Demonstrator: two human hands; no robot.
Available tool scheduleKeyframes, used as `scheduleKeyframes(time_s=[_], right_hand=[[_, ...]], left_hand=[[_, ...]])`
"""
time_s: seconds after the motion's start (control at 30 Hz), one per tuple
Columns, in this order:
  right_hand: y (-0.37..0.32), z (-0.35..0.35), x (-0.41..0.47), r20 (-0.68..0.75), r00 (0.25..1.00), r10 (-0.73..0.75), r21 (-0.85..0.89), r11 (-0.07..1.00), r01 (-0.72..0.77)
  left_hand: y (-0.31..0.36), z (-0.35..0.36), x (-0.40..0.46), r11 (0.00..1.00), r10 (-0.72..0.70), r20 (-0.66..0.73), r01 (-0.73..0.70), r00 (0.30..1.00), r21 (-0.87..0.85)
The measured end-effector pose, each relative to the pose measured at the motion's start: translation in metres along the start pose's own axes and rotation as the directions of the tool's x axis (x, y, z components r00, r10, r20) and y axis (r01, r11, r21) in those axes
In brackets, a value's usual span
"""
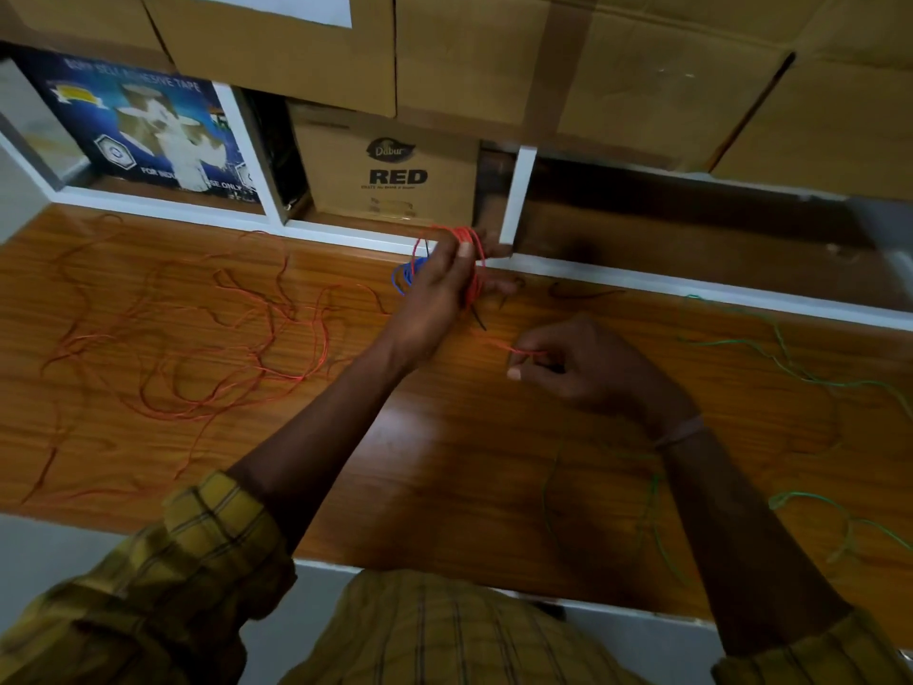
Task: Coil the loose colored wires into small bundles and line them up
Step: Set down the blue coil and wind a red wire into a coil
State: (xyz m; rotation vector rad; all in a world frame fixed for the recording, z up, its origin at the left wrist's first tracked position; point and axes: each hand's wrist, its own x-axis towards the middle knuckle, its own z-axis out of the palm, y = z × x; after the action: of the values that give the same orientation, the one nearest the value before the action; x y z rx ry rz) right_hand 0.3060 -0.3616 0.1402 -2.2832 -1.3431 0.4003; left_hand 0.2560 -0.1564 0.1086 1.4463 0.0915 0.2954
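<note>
Head view | left fingers point(447, 269) grip red coil point(472, 254) | right fingers point(531, 355) pinch red wire end point(499, 344)

red wire point(207, 368) | green wire point(790, 358) | blue coil point(407, 276) | yellow plaid sleeve point(197, 561)

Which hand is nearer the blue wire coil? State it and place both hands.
Left. The left hand, wrapped in red wire, is raised right beside the blue wire coil, partly covering it. The right hand is farther off, nearer the person, pinching the red wire's end.
</note>
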Motion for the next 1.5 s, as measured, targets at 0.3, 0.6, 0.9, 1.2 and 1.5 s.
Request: scheduleKeyframes(time_s=[0.3,0.6,0.9,1.2,1.5], right_hand=[[0.058,-0.095,-0.013,-0.163,0.986,0.014,0.216,0.976,0.022],[0.122,-0.053,-0.02,-0.303,0.928,0.216,0.52,0.853,-0.029],[0.121,0.0,-0.046,-0.044,0.97,0.24,0.406,0.891,-0.202],[0.097,-0.036,-0.053,0.174,0.965,0.197,0.433,0.865,-0.254],[0.116,-0.105,-0.058,-0.187,0.979,0.078,0.765,0.637,0.095]], left_hand=[[-0.012,0.057,-0.018,0.981,-0.136,0.36,0.073,0.923,0.182],[-0.004,0.11,-0.007,0.908,-0.098,0.43,0.257,0.897,-0.329],[-0.009,0.129,0.03,0.808,-0.08,0.164,0.16,0.983,-0.567],[-0.027,0.135,0.041,0.965,0.02,0.06,-0.035,0.998,0.258],[-0.022,0.125,0.033,0.88,-0.055,0.2,-0.047,0.978,0.473]])
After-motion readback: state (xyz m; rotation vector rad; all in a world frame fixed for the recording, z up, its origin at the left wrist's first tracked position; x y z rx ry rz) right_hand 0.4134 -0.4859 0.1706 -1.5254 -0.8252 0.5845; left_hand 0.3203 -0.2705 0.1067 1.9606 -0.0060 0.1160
